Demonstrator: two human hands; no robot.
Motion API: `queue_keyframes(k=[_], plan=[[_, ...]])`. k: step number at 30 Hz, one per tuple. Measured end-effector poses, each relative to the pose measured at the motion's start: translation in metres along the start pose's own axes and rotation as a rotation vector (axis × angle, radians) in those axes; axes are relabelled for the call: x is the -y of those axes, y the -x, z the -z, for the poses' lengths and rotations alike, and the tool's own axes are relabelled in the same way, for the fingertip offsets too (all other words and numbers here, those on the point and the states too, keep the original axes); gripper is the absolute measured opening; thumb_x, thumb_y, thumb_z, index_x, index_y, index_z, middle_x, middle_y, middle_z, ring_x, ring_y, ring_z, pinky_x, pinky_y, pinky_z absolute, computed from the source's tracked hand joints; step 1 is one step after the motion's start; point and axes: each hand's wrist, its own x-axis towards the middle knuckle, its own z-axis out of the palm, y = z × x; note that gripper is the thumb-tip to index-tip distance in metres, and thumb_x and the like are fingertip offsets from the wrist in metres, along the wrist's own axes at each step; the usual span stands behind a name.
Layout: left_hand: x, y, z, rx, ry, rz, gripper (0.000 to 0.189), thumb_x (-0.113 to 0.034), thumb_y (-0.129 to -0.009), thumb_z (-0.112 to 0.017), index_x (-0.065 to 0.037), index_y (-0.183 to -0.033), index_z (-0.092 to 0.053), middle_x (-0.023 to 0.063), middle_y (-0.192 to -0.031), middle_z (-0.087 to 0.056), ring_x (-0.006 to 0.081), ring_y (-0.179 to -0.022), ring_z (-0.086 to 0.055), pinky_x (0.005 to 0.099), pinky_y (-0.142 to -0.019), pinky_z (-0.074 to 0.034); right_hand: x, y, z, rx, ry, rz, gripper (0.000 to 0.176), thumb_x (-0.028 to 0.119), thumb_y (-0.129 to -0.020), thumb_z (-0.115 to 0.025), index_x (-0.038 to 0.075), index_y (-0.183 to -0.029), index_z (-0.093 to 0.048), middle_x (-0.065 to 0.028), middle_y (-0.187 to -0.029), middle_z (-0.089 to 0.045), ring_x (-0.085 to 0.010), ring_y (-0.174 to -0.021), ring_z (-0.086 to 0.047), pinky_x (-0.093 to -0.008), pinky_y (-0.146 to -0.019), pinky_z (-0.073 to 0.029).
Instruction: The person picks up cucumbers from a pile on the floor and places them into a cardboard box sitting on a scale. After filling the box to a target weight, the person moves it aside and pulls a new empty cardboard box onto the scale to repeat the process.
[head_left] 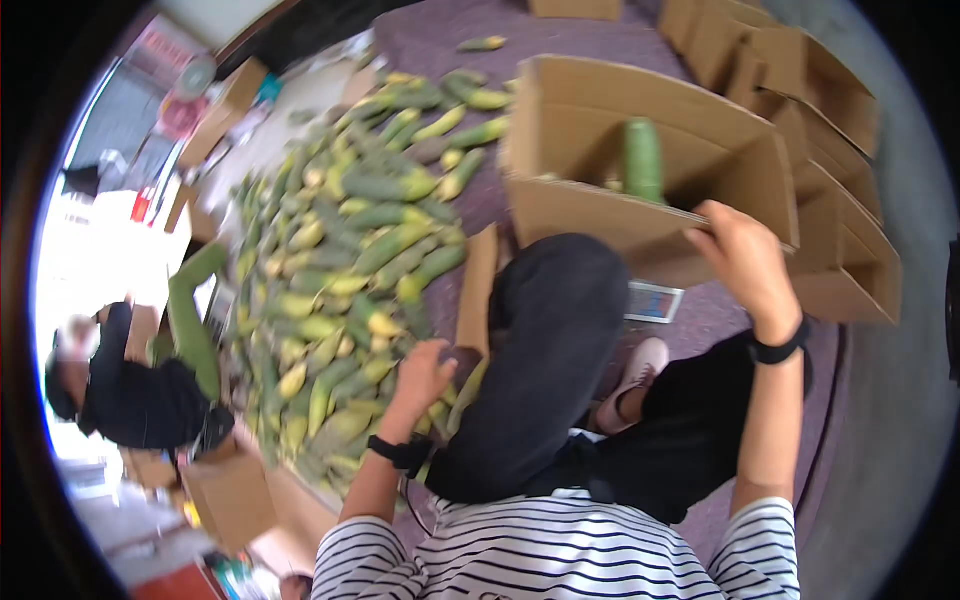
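A large heap of long green and yellow fruits (340, 270) lies on a purple mat. My left hand (422, 375) rests on the near edge of the heap, its fingers curled down among the fruits and hidden. My right hand (745, 260) hovers at the near wall of an open cardboard box (590, 215), fingers apart and holding nothing. One green fruit (643, 160) stands upright inside that box, apart from the hand. Both wrists carry black bands. My dark-trousered knee (550, 340) rises between the two arms.
More empty cardboard boxes (840, 170) are stacked to the right. A flat cardboard piece (478, 290) stands beside the heap. Another person in dark clothes (130, 395) with a green sleeve works at the left. A box (230, 495) sits near them.
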Motion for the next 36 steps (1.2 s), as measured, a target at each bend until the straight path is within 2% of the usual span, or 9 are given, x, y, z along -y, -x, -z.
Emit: queue_keyframes(k=[2, 5, 11, 15, 20, 23, 27, 33, 36], plan=[[0.036, 0.051, -0.024, 0.174, -0.043, 0.259, 0.037, -0.026, -0.078, -0.069, -0.006, -0.107, -0.059, 0.0193, -0.102, -0.061, 0.0387, -0.100, -0.058, 0.0489, -0.084, -0.047, 0.006, 0.003, -0.002, -0.023, 0.003, 0.020, 0.021, 0.019, -0.084, -0.066, 0.003, -0.094, -0.057, -0.0165, -0.087, -0.064, -0.0372, -0.084, -0.062, -0.0445, -0.071, -0.048], [0.082, 0.106, -0.044, 0.099, -0.060, 0.284, 0.035, -0.024, -0.076, -0.069, -0.004, -0.103, -0.058, 0.0199, -0.098, -0.060, 0.0394, -0.096, -0.057, 0.0506, -0.081, -0.046, 0.007, -0.001, -0.001, -0.001, 0.038, -0.007, 0.024, 0.020, -0.086, -0.064, 0.002, -0.100, -0.058, -0.0168, -0.091, -0.065, -0.0362, -0.088, -0.062, -0.0430, -0.074, -0.049], [0.154, 0.148, -0.016, -0.111, -0.445, 0.723, 0.039, -0.015, -0.076, -0.065, -0.005, -0.113, -0.055, 0.0179, -0.115, -0.055, 0.0388, -0.107, -0.053, 0.0501, -0.084, -0.045, 0.018, -0.004, 0.001, 0.021, 0.070, -0.065, 0.027, 0.023, -0.086, -0.065, 0.002, -0.102, -0.059, -0.0166, -0.093, -0.066, -0.0356, -0.089, -0.063, -0.0423, -0.075, -0.050], [0.208, 0.161, 0.001, 0.138, -0.720, 0.684, 0.038, -0.009, -0.086, -0.052, -0.009, -0.124, -0.052, 0.0122, -0.134, -0.048, 0.0309, -0.125, -0.045, 0.0474, -0.095, -0.041, 0.013, -0.004, -0.003, -0.004, 0.074, -0.031, 0.029, 0.026, -0.084, -0.068, 0.003, -0.100, -0.060, -0.0167, -0.093, -0.066, -0.0355, -0.088, -0.063, -0.0429, -0.075, -0.050], [0.233, 0.150, 0.007, 0.372, -0.785, 0.668, 0.048, -0.019, -0.087, -0.058, -0.011, -0.133, -0.046, 0.0089, -0.126, -0.052, 0.0288, -0.121, -0.047, 0.0504, -0.096, -0.039, 0.006, -0.005, -0.004, -0.083, 0.085, 0.033, 0.030, 0.027, -0.079, -0.071, 0.002, -0.087, -0.057, -0.0160, -0.080, -0.063, -0.0355, -0.081, -0.063, -0.0442, -0.071, -0.050], [0.238, 0.144, 0.005, 0.392, -0.873, 0.605, 0.029, -0.016, -0.087, -0.056, -0.008, -0.115, -0.053, 0.0106, -0.116, -0.056, 0.0300, -0.111, -0.054, 0.0460, -0.087, -0.045, 0.005, -0.004, 0.000, -0.003, 0.096, -0.023, 0.030, 0.026, -0.080, -0.070, 0.001, -0.092, -0.059, -0.0169, -0.086, -0.065, -0.0347, -0.085, -0.063, -0.0429, -0.075, -0.049], [0.195, 0.127, 0.027, 0.417, -0.835, 0.525, 0.054, -0.021, -0.068, -0.075, -0.008, -0.116, -0.053, 0.0137, -0.114, -0.055, 0.0311, -0.113, -0.053, 0.0459, -0.090, -0.045, 0.003, -0.004, -0.005, -0.033, 0.116, -0.013, 0.031, 0.030, -0.081, -0.069, 0.002, -0.091, -0.059, -0.0153, -0.082, -0.064, -0.0336, -0.081, -0.063, -0.0413, -0.075, -0.050], [0.139, 0.073, 0.058, -0.233, 0.000, 0.372, 0.078, -0.019, -0.064, -0.079, 0.005, -0.130, -0.043, 0.0257, -0.123, -0.053, 0.0401, -0.114, -0.052, 0.0429, -0.101, -0.040, 0.002, -0.003, -0.010, -0.077, 0.108, 0.004, 0.032, 0.032, -0.081, -0.069, 0.003, -0.089, -0.058, -0.0138, -0.078, -0.063, -0.0320, -0.079, -0.063, -0.0411, -0.073, -0.050], [0.057, 0.017, 0.092, -0.439, 0.105, 0.261, 0.073, -0.014, -0.070, -0.077, 0.004, -0.131, -0.042, 0.0211, -0.122, -0.052, 0.0322, -0.113, -0.052, 0.0401, -0.100, -0.041, 0.002, -0.003, -0.010, -0.081, 0.120, 0.011, 0.032, 0.033, -0.081, -0.069, 0.004, -0.088, -0.058, -0.0123, -0.076, -0.063, -0.0303, -0.078, -0.064, -0.0407, -0.073, -0.050]])
